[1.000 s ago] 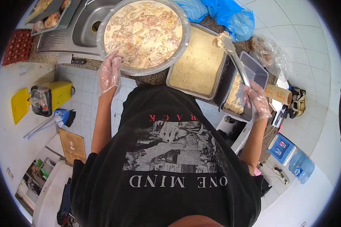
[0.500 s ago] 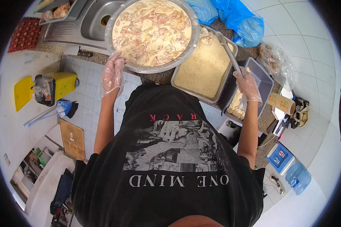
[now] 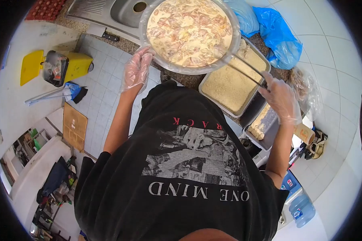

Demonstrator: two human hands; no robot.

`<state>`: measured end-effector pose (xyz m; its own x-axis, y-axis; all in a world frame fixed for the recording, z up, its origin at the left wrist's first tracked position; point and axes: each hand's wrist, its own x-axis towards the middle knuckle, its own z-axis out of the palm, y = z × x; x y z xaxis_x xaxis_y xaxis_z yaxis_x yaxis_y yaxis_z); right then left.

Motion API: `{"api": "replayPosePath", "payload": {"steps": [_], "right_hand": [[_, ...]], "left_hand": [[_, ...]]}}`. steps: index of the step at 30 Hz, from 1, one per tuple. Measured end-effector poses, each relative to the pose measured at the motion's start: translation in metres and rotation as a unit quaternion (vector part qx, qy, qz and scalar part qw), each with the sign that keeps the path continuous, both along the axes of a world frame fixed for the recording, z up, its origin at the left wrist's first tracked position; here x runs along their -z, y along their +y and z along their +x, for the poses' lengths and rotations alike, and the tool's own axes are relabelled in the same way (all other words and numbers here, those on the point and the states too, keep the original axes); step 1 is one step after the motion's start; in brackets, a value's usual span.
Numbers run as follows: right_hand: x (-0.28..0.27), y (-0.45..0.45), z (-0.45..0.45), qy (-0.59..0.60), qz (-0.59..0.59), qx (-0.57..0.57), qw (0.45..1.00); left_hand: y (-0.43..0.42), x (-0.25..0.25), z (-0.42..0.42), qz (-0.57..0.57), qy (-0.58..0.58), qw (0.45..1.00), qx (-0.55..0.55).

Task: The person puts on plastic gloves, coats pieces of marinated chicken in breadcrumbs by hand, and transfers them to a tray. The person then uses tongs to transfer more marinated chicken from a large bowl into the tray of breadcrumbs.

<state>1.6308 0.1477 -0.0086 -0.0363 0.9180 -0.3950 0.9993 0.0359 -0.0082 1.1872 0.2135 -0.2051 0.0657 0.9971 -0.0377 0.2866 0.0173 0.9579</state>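
My left hand (image 3: 137, 69), in a clear plastic glove, has its fingers closed at the near left rim of a large round basin (image 3: 145, 42). Raw meat pieces (image 3: 191, 30), apparently chicken, lie in creamy batter inside it. My gloved right hand (image 3: 280, 95) grips metal tongs (image 3: 248, 75); their two arms are apart and point left to the basin's right rim. Whether the tips hold anything is unclear. Under the tongs is a grey tray (image 3: 265, 60) of pale crumbly coating (image 3: 229, 88). Beside my right hand, a deeper grey tub (image 3: 271, 132) contains coated pieces (image 3: 256, 129).
A steel sink (image 3: 122, 16) and a black-handled knife (image 3: 110, 37) are left of the basin. Blue plastic bags (image 3: 279, 34) lie behind the tray, and a clear bag (image 3: 305, 90) sits at right. A yellow bin (image 3: 76, 69) stands on the floor at left.
The tongs have swung left from over the tray and tub to the basin's right rim. My left hand stays at the basin. The whole view has shifted.
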Motion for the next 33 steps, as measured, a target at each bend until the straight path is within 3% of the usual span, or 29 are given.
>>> {"api": "replayPosePath", "payload": {"steps": [4, 7, 10, 13, 16, 17, 19, 22, 27, 28, 29, 33], "right_hand": [[0.003, 0.022, -0.032, -0.048, 0.027, -0.17, 0.984], [0.015, 0.05, -0.059, -0.078, -0.024, -0.186, 0.979], [0.068, 0.051, -0.052, -0.06, 0.093, -0.317, 0.942], [0.055, 0.066, -0.072, -0.088, -0.124, -0.168, 0.974], [0.092, 0.055, 0.001, 0.104, -0.095, -0.153, 0.978], [0.085, 0.051, 0.003, 0.141, -0.133, -0.059, 0.979], [0.063, 0.039, 0.004, 0.212, -0.205, 0.132, 0.946], [0.046, 0.044, -0.003, 0.27, -0.282, 0.212, 0.896], [0.057, 0.053, -0.016, 0.088, -0.072, 0.032, 0.993], [0.058, 0.053, -0.016, 0.042, -0.03, 0.003, 0.999], [0.052, 0.053, -0.012, 0.046, -0.054, 0.053, 0.996], [0.013, 0.026, -0.026, -0.021, 0.046, -0.022, 0.998]], "left_hand": [[0.001, -0.001, -0.006, 0.019, 0.02, 0.999, 0.023], [0.002, 0.004, -0.013, 0.02, 0.015, 0.999, 0.033], [0.0, 0.005, -0.014, 0.017, -0.022, 0.999, 0.017], [-0.002, 0.014, -0.024, 0.022, -0.043, 0.999, 0.004], [-0.006, 0.019, -0.031, 0.014, -0.051, 0.999, -0.006], [-0.007, 0.019, -0.032, 0.009, -0.053, 0.998, -0.011], [-0.009, 0.021, -0.031, 0.001, -0.064, 0.998, -0.016], [-0.009, 0.022, -0.027, -0.007, -0.06, 0.998, -0.015], [-0.003, 0.004, -0.013, -0.034, -0.063, 0.997, 0.0], [0.001, 0.006, -0.014, -0.019, -0.05, 0.999, 0.01], [0.003, 0.008, -0.015, -0.004, -0.037, 0.999, 0.019], [0.008, 0.006, -0.016, -0.016, -0.047, 0.999, 0.018]]}}
